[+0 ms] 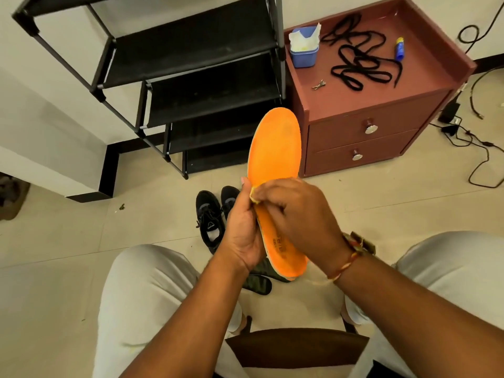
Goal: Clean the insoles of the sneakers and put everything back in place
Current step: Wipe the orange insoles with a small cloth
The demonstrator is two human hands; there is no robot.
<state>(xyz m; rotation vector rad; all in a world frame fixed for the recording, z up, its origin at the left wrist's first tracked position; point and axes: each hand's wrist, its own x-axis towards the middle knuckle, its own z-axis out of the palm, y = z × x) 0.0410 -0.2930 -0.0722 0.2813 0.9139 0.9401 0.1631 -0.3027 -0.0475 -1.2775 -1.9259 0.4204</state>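
An orange insole (275, 151) stands upright in front of me, toe end up. My left hand (242, 230) grips its lower half from the left edge. My right hand (294, 214) lies across the insole's middle and pinches a small yellowish wipe (253, 196) against it. Two black sneakers (211, 216) sit on the tiled floor just behind my hands, without laces. A camouflage-patterned insole (257, 282) lies on the floor under my wrists, partly hidden.
A maroon nightstand (362, 124) at right carries a blue tub of wipes (304, 49), loose black shoelaces (360, 55), a small blue-yellow tube (399, 49) and a small metal piece (319, 84). A black shoe rack (191, 77) stands at left. Cables (471, 143) trail on the floor.
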